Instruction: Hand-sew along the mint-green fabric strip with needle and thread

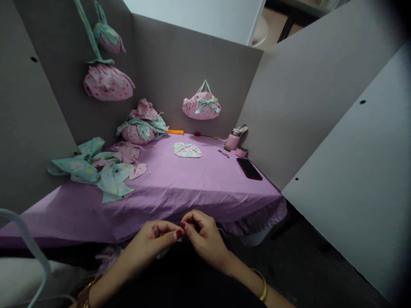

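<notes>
Low in front of the table edge, my left hand [157, 237] and my right hand [205, 239] meet fingertip to fingertip, each in a pinch. What they pinch is too small and too hidden to make out. A bit of pale green cloth [163, 253] shows beneath my left hand, mostly covered by it and in shadow. On the purple tablecloth [167, 175] beyond the hands lies a flat folded patchwork piece [188, 150] in green and pink.
Loose green and pink cloth pieces [111, 177] lie at the left, near gathered pouches [138, 130]. One pink pouch with a bow [202, 106] hangs at the back. A phone [249, 168], a thread spool [227, 148] and a pink bottle [233, 139] are at the right. Grey panels surround the table.
</notes>
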A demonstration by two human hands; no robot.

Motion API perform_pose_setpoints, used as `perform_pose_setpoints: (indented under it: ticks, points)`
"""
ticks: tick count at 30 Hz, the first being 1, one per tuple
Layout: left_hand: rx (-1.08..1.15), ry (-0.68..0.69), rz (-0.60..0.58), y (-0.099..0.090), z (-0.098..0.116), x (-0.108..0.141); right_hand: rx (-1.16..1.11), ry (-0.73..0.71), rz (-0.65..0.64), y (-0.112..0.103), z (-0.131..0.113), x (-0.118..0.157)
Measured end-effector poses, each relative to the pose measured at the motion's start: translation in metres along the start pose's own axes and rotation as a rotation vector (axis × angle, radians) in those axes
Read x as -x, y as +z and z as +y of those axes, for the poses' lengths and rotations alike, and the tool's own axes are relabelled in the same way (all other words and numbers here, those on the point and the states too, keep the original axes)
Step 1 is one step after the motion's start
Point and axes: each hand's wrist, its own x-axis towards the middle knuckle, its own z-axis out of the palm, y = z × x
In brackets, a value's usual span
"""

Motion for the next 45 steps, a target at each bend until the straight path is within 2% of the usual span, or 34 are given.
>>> perform_pose_setpoints:
  ticks: [9, 17, 23, 30, 36, 40, 45]
  points:
    - [0.038, -0.052, -0.02, 0.002, 0.001, 0.0, 0.017, -0.015, 0.009, -0.001, 0.0, -0.001]
    - [0.082, -0.023, -0.002, -0.001, -0.003, -0.002, 0.023, 0.009, 0.02, 0.001, 0.001, -0.002]
    - [0.07, -0.034, 0.031, 0.0, 0.0, -0.001, -0.076, 0.102, 0.14, -0.003, 0.006, -0.002]
    - [-0.111, 0.069, 0.092, 0.002, 0.01, 0.002, -0.207, 0.138, -0.013, 0.002, 0.001, 0.001]
    - [-0.257, 0.096, 0.139, 0.001, 0.006, 0.002, -0.299, 0.141, 0.024, 0.006, 0.001, 0.001]
    - [-0.221, 0.076, 0.127, 0.002, 0.006, 0.002, -0.301, 0.207, 0.032, 0.006, 0.001, 0.001]
    - [-0.079, 0.08, 0.168, 0.003, 0.008, 0.001, -0.38, 0.252, 0.029, 0.006, 0.001, 0.002]
